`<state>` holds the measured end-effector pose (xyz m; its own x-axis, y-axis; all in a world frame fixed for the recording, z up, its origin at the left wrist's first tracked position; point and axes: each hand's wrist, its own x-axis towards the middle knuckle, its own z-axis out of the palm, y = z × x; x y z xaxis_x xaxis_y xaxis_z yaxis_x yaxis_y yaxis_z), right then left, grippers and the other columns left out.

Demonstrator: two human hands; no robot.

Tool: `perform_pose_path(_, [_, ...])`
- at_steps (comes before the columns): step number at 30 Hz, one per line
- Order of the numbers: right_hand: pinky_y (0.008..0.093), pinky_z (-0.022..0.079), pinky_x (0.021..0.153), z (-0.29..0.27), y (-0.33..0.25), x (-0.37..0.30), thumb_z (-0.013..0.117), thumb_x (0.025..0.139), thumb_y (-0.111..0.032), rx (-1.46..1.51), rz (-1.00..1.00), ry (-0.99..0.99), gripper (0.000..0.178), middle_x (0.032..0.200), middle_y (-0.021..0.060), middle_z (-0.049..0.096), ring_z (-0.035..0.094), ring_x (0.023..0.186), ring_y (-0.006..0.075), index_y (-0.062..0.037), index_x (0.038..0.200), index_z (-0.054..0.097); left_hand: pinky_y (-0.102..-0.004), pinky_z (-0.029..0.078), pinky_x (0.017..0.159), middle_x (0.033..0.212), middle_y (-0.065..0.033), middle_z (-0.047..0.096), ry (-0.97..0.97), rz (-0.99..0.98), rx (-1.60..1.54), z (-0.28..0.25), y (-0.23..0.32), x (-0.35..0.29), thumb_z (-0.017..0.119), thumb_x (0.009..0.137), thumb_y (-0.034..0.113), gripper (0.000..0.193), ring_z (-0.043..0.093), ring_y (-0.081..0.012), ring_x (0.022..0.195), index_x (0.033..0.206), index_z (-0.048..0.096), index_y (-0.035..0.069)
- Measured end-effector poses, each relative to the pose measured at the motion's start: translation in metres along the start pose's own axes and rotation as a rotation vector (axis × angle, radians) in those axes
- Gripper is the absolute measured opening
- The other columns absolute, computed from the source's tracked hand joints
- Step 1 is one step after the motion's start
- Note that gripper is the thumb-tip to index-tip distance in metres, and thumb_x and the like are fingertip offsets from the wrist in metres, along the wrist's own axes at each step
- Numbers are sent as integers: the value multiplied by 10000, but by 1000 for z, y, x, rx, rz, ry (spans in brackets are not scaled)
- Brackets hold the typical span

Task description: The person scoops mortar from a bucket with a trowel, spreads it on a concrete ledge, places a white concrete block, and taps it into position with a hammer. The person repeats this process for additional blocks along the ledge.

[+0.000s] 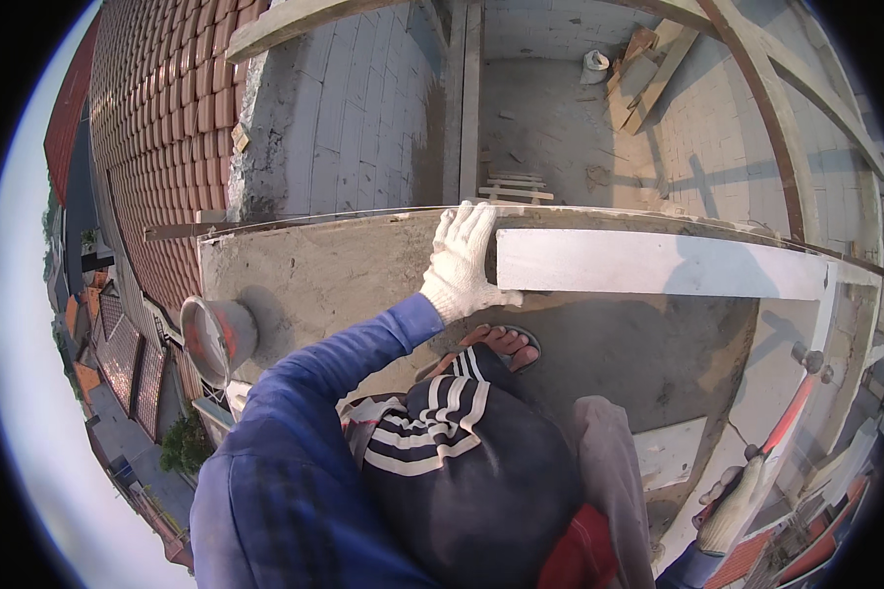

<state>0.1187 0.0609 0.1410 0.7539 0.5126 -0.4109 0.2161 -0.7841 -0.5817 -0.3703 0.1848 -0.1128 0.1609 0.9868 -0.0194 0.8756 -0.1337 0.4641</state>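
Note:
A long white block (599,261) lies on the mortar-grey ledge (344,257), and a shadow falls across its right part. At the block's left end, my left hand (465,257) in a white knit glove lies with its fingers stretched toward the ledge's far edge. Its thumb reaches to the block's lower corner; whether it presses on the block I cannot tell. Low on the right, my gloved right hand (735,508) is wrapped round the handle of a hammer (788,420). The red shaft slants up to a dark double-faced head, close to the block's right end.
A mortar-smeared bucket (218,340) stands left on the ledge. A thin string (363,212) runs along the far edge. Beyond, the drop opens onto a room floor (550,118) with leaning boards (653,74). Roof tiles (182,108) slope at left; a sandalled foot (506,344) is below my left hand.

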Motion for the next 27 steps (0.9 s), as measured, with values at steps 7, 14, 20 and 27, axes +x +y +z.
perform_pose_path(7, [260,418,422,-4,16,12,509,1220,-429,-123,-107,-103,514,731,-20,561,532,512,83,-2,1480,629,-578,437,1290,1531,-190,627,-84,326,-122,41,-28,32,925,836,510,845,621,-443,1424,1516,647,94])
perform_pose_path(14, [248,415,426,-3,24,18,562,1199,-437,-53,-103,-142,530,737,-25,569,524,516,70,8,1476,632,-490,587,1090,1432,-172,679,-105,246,-323,27,-26,41,961,814,480,826,691,-401,1301,1483,666,97])
perform_pose_path(20, [261,402,482,-15,-25,11,560,1195,-395,-171,-159,-79,449,758,-26,567,530,550,65,-29,1426,679,-544,516,1168,1439,-136,745,-124,380,-204,34,-20,41,850,910,481,590,632,-420,1405,1407,770,173])
perform_pose_path(27, [307,523,456,6,-85,59,531,1198,-406,-145,-476,236,470,800,23,599,591,527,102,-18,1426,666,-473,546,1137,1399,-141,734,-168,271,-301,38,-32,28,974,821,443,787,671,-339,1356,1461,682,88])
